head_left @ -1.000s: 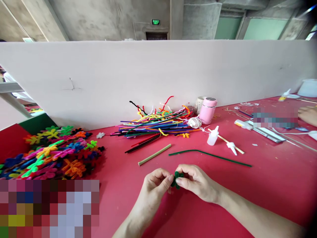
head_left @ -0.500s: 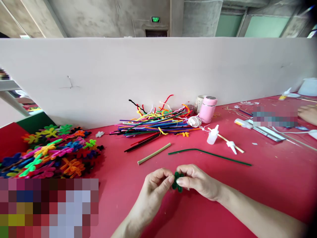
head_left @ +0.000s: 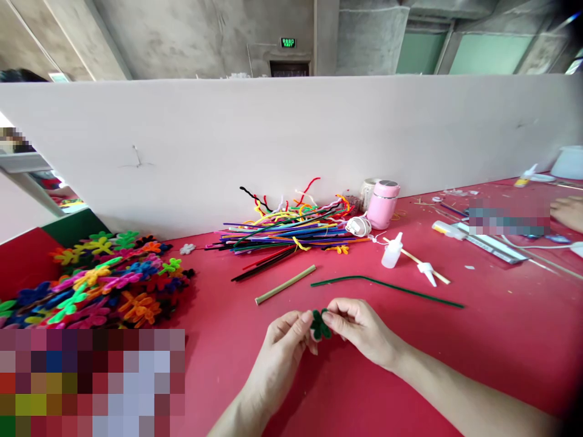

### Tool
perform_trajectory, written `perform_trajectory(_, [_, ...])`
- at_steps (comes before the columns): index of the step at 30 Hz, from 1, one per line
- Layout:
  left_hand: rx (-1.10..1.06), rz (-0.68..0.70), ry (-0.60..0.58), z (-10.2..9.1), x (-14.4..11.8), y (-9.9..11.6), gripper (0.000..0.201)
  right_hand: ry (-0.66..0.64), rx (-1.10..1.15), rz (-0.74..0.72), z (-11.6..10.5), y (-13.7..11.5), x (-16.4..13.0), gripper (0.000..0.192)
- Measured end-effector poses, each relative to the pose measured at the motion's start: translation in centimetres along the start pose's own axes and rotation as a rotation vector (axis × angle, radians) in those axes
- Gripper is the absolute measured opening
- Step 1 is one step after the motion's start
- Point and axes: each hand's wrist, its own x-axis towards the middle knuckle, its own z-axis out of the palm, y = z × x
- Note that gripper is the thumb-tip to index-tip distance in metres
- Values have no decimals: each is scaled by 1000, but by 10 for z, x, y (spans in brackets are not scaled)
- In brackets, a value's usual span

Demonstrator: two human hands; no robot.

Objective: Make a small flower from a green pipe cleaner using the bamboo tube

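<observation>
A dark green pipe-cleaner flower (head_left: 320, 326) with looped petals is held up between both hands, just above the red table (head_left: 364, 394). My left hand (head_left: 286, 343) pinches its left side between thumb and fingers. On the other side, my right hand (head_left: 357, 328) grips a petal near the top right, thumb in front. Beyond the hands lies a bent dark green pipe cleaner (head_left: 387, 285). A pale green stick (head_left: 285, 284) rests on the table to its left.
Colourful pipe-cleaner flowers (head_left: 132, 306) are heaped at left. Loose pipe cleaners (head_left: 282, 233) lie by the white partition (head_left: 218, 139). A pink bottle (head_left: 383, 204), a white squeeze bottle (head_left: 392, 254) and a wooden stick (head_left: 412, 255) stand or lie to the right. Another person's hand (head_left: 567, 212) is far right.
The green flower has turned so its petals show more openly. My right thumb has shifted from its middle toward the upper right petal. The view has tilted slightly.
</observation>
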Motion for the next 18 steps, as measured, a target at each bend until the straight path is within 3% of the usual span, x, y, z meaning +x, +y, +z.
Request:
perform_trajectory(6, [67,-44,-10,-3,0,-1,15,42,-3,9,-1,-2,-1,37])
perform_trajectory(10, [194,-20,-13,-1,0,-2,16,-5,8,5,0,-3,0,31])
perform_trajectory(18, [320,41,28,7,-3,0,18,73,-37,-24,6,2,1,30])
